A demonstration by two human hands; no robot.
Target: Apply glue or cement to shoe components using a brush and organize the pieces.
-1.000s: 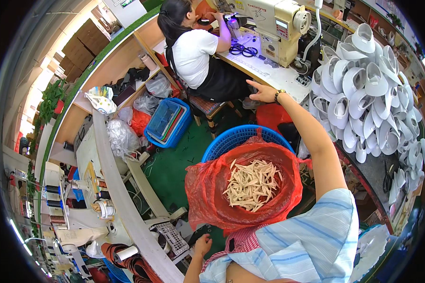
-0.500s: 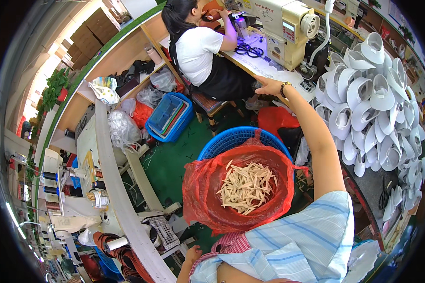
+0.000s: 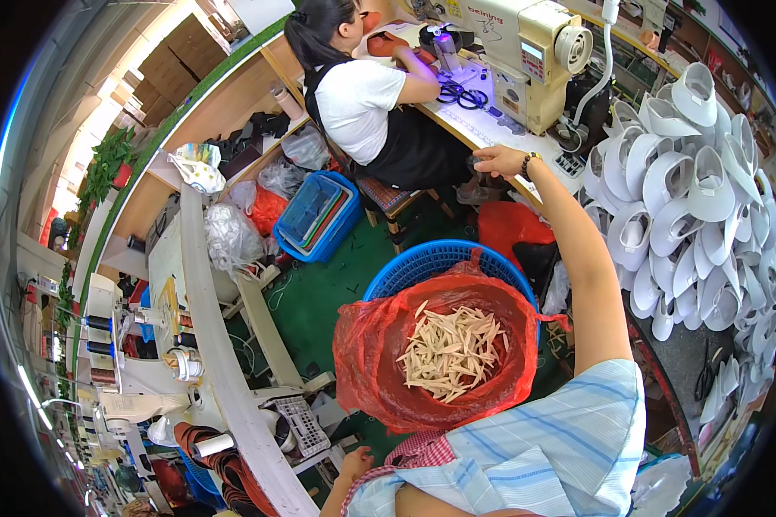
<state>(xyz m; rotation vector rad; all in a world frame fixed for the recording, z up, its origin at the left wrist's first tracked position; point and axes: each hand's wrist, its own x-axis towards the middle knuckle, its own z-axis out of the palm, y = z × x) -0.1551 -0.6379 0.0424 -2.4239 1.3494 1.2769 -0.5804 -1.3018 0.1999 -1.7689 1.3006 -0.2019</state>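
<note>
At the far side, a seated co-worker (image 3: 358, 108) faces a worktable (image 3: 526, 146) bearing a pale sewing machine (image 3: 504, 47). To the right rises a heap of whitish curved pieces (image 3: 698, 207). In the middle, a blue basket (image 3: 397, 274) shows behind an open red plastic bag (image 3: 362, 362). The person's right hand (image 3: 500, 161) reaches far, beside the worktable's near edge, and the left hand (image 3: 356, 464) hangs near, left of the bag; whether either hand's fingers are parted or closed cannot be told. Slender cream strips (image 3: 453, 353) lie piled inside the bag.
</note>
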